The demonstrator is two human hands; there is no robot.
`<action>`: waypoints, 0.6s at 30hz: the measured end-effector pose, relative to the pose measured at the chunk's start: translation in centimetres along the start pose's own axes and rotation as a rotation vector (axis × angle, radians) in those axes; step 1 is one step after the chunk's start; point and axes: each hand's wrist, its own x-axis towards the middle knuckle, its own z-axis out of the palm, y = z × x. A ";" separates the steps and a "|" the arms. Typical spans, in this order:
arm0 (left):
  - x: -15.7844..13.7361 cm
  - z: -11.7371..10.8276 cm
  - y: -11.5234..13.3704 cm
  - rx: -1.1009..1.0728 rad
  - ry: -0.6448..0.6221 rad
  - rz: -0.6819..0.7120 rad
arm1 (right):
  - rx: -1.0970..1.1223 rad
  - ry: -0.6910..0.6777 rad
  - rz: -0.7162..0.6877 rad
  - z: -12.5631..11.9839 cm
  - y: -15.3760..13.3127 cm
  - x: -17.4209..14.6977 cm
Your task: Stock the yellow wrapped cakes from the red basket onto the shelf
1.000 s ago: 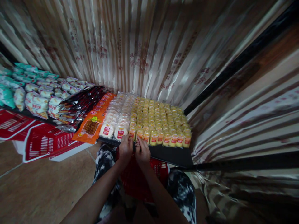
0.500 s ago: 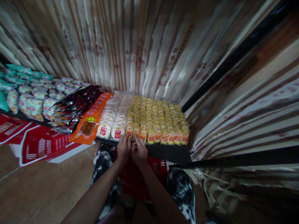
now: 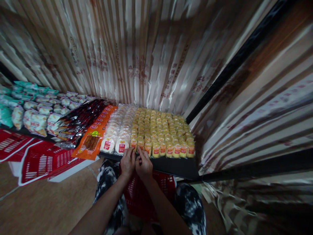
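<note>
Rows of small yellow wrapped snack packs (image 3: 168,130) with red-and-white labels stand on a black shelf (image 3: 176,165). At the left front of these rows, my left hand (image 3: 128,163) has its fingers bent together, with the fingertips against a front pack. Close beside it, my right hand (image 3: 144,164) is curled, its index finger reaching to the neighbouring pack. Whatever lies inside either hand's curled fingers is hidden. Left of my hands stand clear-wrapped white round snacks (image 3: 122,145), and beyond them an orange snack bag (image 3: 91,140).
Dark snack bags (image 3: 78,120), white bags (image 3: 35,120) and green bags (image 3: 6,114) fill the shelf's left part. Red baskets (image 3: 41,164) sit below the shelf, and another red basket (image 3: 141,195) stands between my knees. A striped curtain (image 3: 137,55) hangs behind; a black post (image 3: 220,81) rises at right.
The view has tilted, so the shelf appears slightly lower. Both hands remain at the front of the yellow packs, with the right fingers a little more curled.
</note>
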 end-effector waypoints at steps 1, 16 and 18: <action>0.0 0.0 0.0 0.003 -0.005 -0.005 | -0.019 0.001 0.002 0.0 0.0 0.0; 0.1 0.5 -0.4 0.012 -0.025 0.009 | -0.130 -0.031 -0.036 -0.1 -0.1 0.2; 0.1 0.4 -0.4 0.008 -0.031 0.018 | -0.125 -0.044 -0.033 -0.2 -0.1 0.1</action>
